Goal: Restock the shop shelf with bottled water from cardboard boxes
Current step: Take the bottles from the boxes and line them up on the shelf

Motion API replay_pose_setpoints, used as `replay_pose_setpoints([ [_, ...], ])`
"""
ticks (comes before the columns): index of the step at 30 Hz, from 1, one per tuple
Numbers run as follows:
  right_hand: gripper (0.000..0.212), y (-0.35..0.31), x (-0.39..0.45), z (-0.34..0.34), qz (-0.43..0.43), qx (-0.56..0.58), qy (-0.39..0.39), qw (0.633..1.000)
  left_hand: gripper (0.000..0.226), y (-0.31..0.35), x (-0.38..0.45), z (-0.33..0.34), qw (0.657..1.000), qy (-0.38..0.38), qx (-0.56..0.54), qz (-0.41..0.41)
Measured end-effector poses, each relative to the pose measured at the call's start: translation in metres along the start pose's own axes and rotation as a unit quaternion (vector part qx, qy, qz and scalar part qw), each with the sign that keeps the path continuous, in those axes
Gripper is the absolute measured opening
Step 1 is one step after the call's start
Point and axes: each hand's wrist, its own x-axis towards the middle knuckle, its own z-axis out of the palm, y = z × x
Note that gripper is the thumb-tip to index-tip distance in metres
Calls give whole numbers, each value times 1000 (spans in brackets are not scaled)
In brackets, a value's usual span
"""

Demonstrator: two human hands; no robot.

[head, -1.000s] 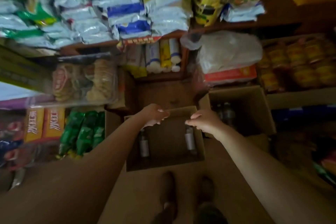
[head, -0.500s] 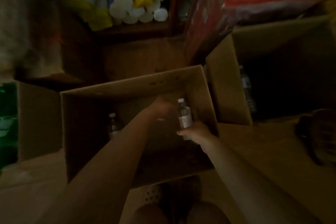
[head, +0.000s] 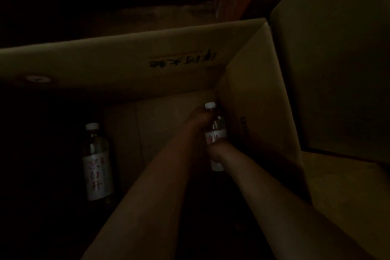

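Water bottle [head: 215, 135], white cap, pale label: right hand [head: 215, 151] and left hand [head: 199, 118] grip it.

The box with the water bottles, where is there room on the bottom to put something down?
The bare cardboard floor lies between the left bottle and the right bottle, below the printed back wall. The right corner is crowded: both hands, left hand and right hand, are on that bottle. The near part is too dark to judge.
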Motion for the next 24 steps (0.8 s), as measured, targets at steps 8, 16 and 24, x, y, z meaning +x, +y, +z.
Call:
replay_pose_setpoints([
  [8, 83, -1, -16, 6, -25, -33, 41, 998, 26, 13, -26, -30, 994, 15, 94, 52],
  [16, 88, -20, -102, -9, -121, 86, -69, 987, 28, 70, -104, -98, 987, 62, 133, 60],
  [24, 83, -29, -235, -68, -164, 84, -140, 973, 41, 153, -244, -99, 993, 48, 74, 77],
])
